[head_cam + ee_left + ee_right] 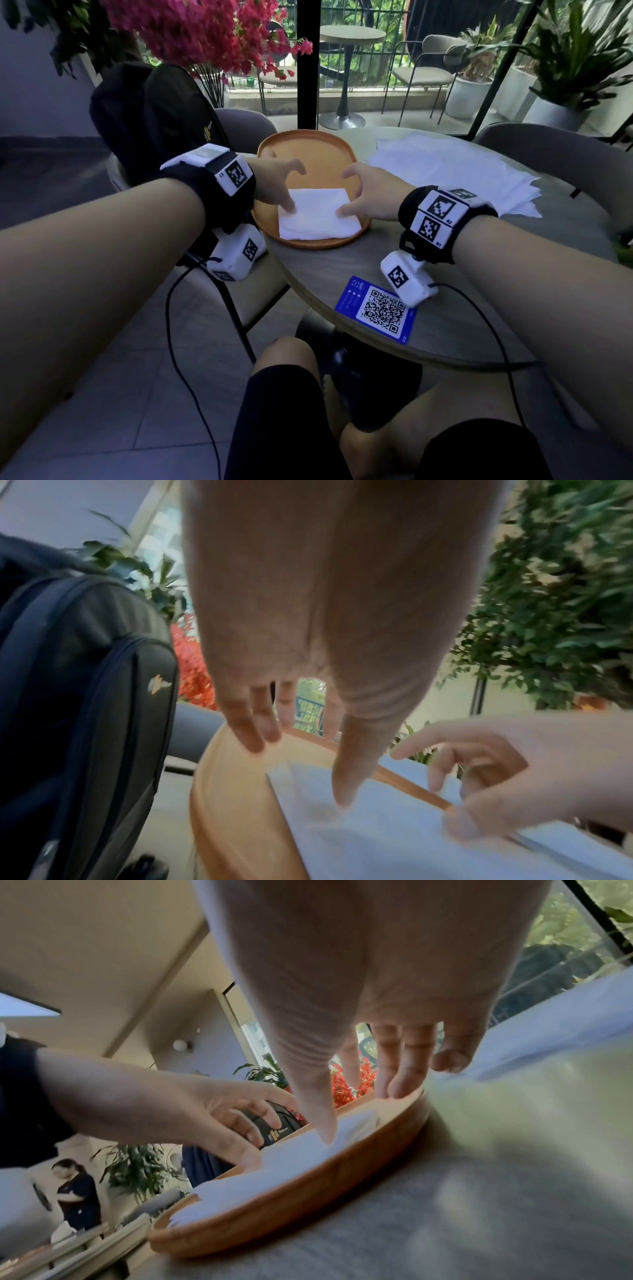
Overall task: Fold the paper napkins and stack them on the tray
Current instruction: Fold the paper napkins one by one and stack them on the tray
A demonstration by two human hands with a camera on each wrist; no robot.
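A folded white napkin (317, 214) lies flat on the near half of the oval orange tray (308, 150). My left hand (287, 192) hovers over the napkin's left edge, with its thumb (346, 777) pressing down on the paper (394, 831) and its other fingers spread above the tray rim (232, 804). My right hand (352, 195) mirrors it at the right edge. Its thumb (318, 1110) touches the napkin (291, 1158) while its other fingers reach loosely over the tray (308, 1191). Neither hand grips anything. A loose pile of unfolded napkins (455, 171) lies on the table to the right.
The tray sits on a round grey table (342, 274), with a blue QR card (380, 311) near the table's front edge. A black backpack (154, 120) stands on the chair at left. Chairs ring the table, plants stand behind it, and a person (75, 1191) stands far off.
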